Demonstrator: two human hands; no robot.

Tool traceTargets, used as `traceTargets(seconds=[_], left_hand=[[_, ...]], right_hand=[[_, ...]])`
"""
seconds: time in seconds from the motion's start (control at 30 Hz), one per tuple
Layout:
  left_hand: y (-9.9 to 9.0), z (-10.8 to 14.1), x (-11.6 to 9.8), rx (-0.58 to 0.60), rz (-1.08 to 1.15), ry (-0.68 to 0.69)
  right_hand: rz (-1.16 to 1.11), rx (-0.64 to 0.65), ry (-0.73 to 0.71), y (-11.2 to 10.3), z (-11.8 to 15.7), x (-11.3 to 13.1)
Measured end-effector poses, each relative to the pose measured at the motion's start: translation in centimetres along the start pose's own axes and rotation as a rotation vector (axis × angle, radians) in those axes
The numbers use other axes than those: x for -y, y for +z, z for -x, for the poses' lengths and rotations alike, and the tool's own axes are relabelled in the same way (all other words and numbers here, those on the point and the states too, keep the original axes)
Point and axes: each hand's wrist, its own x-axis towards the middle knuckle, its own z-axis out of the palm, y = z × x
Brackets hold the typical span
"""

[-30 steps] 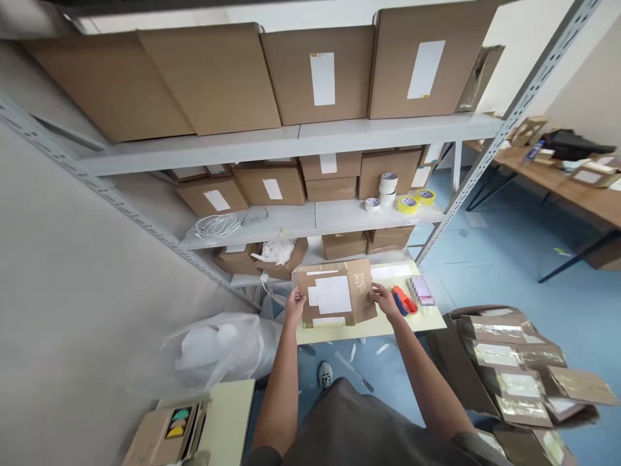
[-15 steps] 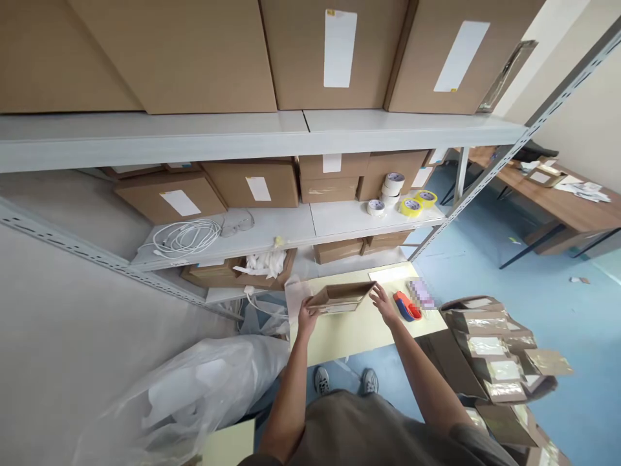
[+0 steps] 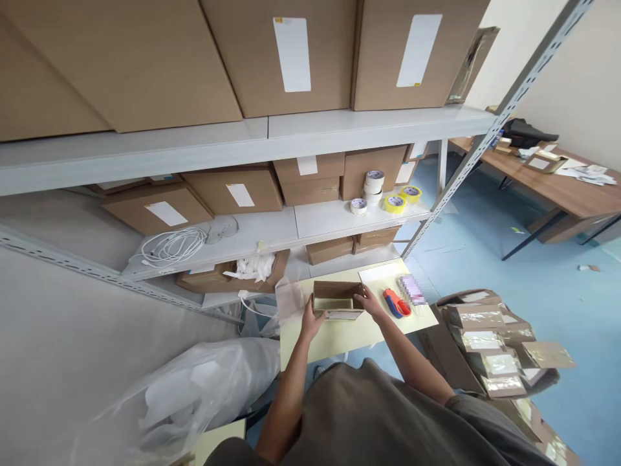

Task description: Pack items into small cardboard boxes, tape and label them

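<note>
A small open cardboard box [image 3: 338, 313] is held between my two hands over the pale yellow table [image 3: 320, 343]. Its opening faces up toward me, and the table top shows pale through it. My left hand [image 3: 312, 318] grips the box's left side, thumb at the near edge. At the right side, my right hand [image 3: 369, 303] has its fingers bent over the rim. To the right of that hand lies a red and blue tape dispenser [image 3: 396, 304], with a blurred purple item [image 3: 412, 290] beside it.
A metal shelf [image 3: 330, 217] ahead bears cardboard boxes [image 3: 228, 191], a coiled white cable [image 3: 172, 246] and tape rolls [image 3: 373, 184]. Clear plastic wrapping [image 3: 218, 382] bulges at the left. Taped cardboard boxes [image 3: 490, 340] are piled at the right. A wooden desk [image 3: 557, 178] stands farther off.
The box has tipped so its inside now faces up toward me. My right hand has moved in from beside the box and taken hold of its right side. The camera view has shifted slightly.
</note>
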Motion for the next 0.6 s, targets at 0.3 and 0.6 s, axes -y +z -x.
traceTargets(seconds=[0.3,0.6], left_hand=[[1.7,0.8,0.2,0.031,-0.091,-0.009],[2.1,0.7,-0.6,0.071,-0.093,-0.055]], right_hand=[[-0.038,-0.104,-0.109,-1.8,-0.7,-1.6],[0.164,0.069,-0.122,-1.8,-1.6,-2.4]])
